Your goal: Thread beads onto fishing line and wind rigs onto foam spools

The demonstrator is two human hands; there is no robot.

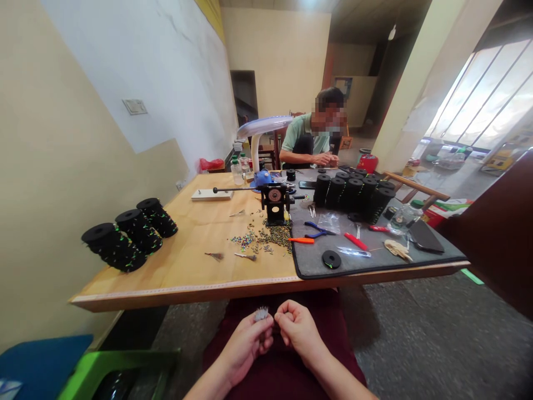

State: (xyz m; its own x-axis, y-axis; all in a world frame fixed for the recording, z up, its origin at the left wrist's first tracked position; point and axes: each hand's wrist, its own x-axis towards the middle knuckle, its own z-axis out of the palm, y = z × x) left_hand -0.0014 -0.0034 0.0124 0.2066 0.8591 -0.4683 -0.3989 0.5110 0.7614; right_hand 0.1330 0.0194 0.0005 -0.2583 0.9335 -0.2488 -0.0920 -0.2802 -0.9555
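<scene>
Evidently a wooden bench (200,222) spans the room, a grey mat (306,253) covering much of its right side and a measuring tape (208,286) running along the near left edge. Two-tone wall (50,183) at left; pillar (416,83) and bright window (474,89) at right; dark speckled floor (425,322) below.

On bare wood, far left: three black rolls (137,230) flecked green. More rolls (339,191) crowd the mat's far side. Mid-bench, a black winder (275,203) stands before the lamp (264,126), partly hiding its blue base; loose bits (277,236) lie heaped at its foot. On the mat: pliers (318,229), a small disc (332,259), snips (353,252), a tan glove or cloth (397,250), a clear bottle (403,219). A co-worker (308,139) in pale green sits across, hands together, behind the rolls.

Nearer, above a dark red lap (275,378), short of the bench edge: left hand (254,333) pinches a grey bristly bundle (261,314), ends upward. Right hand (293,322) just beside it, grip pressed together at thumb and forefinger; anything between too small to tell.
</scene>
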